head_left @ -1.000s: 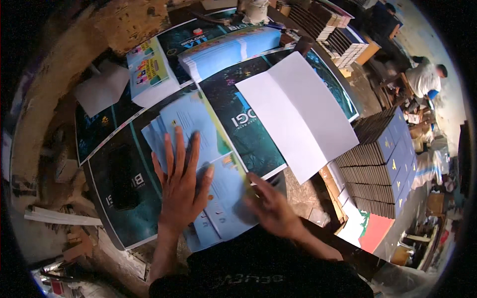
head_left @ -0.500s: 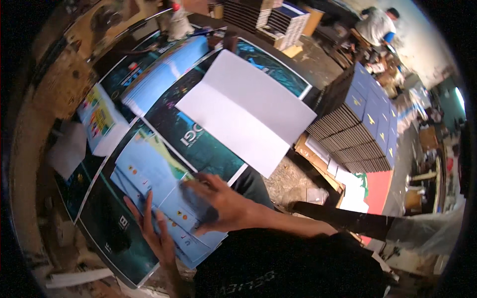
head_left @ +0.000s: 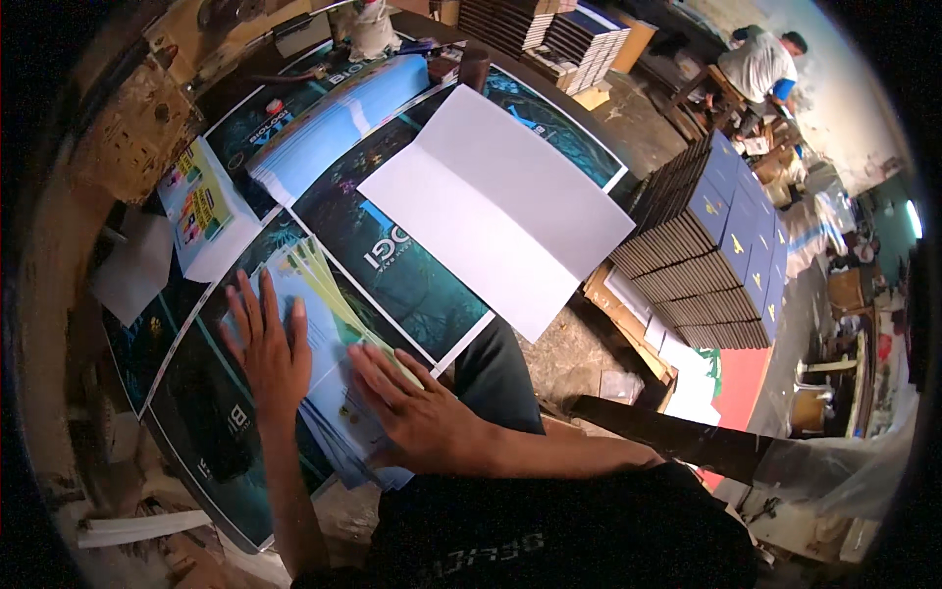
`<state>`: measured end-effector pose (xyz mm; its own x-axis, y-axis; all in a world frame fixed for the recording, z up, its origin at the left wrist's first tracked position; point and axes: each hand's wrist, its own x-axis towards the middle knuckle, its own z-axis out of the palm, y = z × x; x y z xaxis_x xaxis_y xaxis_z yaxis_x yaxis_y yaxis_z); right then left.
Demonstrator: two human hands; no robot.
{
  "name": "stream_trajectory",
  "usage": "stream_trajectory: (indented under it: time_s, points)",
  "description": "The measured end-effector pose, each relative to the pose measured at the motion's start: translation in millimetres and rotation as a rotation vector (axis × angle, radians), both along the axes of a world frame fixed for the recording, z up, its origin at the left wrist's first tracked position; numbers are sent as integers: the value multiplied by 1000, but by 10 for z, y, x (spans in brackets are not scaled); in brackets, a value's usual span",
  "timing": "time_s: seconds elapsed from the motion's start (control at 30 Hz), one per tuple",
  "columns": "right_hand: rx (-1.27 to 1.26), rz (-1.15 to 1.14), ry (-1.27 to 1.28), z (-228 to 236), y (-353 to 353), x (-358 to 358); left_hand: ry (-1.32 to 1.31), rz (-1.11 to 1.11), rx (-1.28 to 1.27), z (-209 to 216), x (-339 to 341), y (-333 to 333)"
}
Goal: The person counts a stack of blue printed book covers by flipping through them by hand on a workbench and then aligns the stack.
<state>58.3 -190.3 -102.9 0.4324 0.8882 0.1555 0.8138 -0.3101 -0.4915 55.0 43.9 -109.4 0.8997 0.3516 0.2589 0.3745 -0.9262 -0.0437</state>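
A fanned pile of light-blue printed sheets point(head_left: 326, 346) with yellow-green edges lies on the table in front of me. My left hand point(head_left: 272, 355) rests on its left side, fingers stretched and spread. On the near right side of the pile lies my right hand point(head_left: 424, 417), its fingers extended over the sheets and nothing gripped in it. Both palms hide parts of the pile. Beneath are large dark teal printed sheets point(head_left: 392, 265) with white borders. A big folded white sheet point(head_left: 500, 216) lies open just beyond my right hand.
A long light-blue stack of folded sheets point(head_left: 334, 128) stands at the far left, beside a colourful booklet stack point(head_left: 206, 211). Tall piles of dark-blue books point(head_left: 721, 231) rise on the right. A person point(head_left: 763, 67) sits at the back right.
My left hand has moved up and onto the sheets from their near left edge. My right hand, earlier curled and blurred over the pile, now lies flatter. The sheets' yellow-green edges show more fanned.
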Motion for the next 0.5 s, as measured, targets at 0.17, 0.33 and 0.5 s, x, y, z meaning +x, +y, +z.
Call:
stream_trajectory:
  time_s: [0.17, 0.33, 0.5]
  points:
    - [-9, 68, 96, -15, -53, -19, -41, 12, -228, -108, -6, 130]
    - [26, 107, 88, -112, -31, -31, -76, 42, -217, -14, -163, 2]
    - [107, 136, 152, -69, -62, -11, 73, -16, -178, 178, -623, -755]
